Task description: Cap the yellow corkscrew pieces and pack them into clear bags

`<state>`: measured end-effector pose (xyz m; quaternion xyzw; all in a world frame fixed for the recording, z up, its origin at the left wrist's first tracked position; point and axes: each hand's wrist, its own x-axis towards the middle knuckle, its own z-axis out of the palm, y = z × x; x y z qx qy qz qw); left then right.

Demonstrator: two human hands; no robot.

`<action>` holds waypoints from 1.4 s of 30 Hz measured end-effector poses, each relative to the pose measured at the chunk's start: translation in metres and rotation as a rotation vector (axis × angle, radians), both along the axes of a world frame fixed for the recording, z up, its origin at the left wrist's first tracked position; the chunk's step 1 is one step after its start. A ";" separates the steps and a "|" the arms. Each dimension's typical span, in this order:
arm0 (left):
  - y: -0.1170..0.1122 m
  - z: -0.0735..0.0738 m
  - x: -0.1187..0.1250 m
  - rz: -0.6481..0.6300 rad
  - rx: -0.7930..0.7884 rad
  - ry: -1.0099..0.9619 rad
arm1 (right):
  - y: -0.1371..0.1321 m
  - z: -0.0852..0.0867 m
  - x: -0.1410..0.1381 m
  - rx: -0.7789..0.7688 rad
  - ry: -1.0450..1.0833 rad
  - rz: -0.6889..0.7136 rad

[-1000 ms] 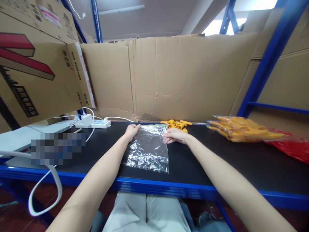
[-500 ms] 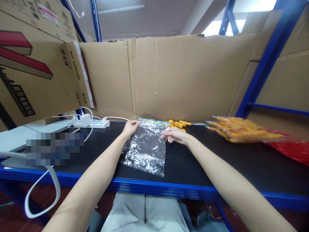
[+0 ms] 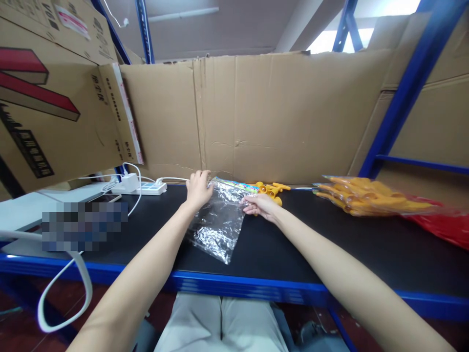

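Note:
A crinkled clear plastic bag (image 3: pixel 218 222) with a colourful strip along its top edge lies on the black table (image 3: pixel 289 244), its far end lifted. My left hand (image 3: pixel 198 188) pinches the bag's top left corner. My right hand (image 3: pixel 258 204) grips the top right edge, fingers curled. Just behind my right hand lies a small heap of yellow plastic toy pieces (image 3: pixel 271 189).
A pile of bagged yellow toys (image 3: pixel 366 195) rests at the right on a red bag (image 3: pixel 445 225). A white power strip (image 3: pixel 141 187) with cables sits at the back left. Cardboard sheets (image 3: pixel 278 117) wall the back, and a blue shelf post (image 3: pixel 406 93) rises at right.
Both hands have raised the bag's top edge off the table and drawn it toward the back. The bag's near end has slid away from the table's front edge and twisted left.

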<state>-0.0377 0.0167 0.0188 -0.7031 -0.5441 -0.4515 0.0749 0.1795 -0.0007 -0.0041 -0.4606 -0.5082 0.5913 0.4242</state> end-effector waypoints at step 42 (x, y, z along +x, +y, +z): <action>-0.002 -0.018 0.021 -0.289 -0.261 0.095 | -0.014 0.015 -0.011 0.018 0.048 0.056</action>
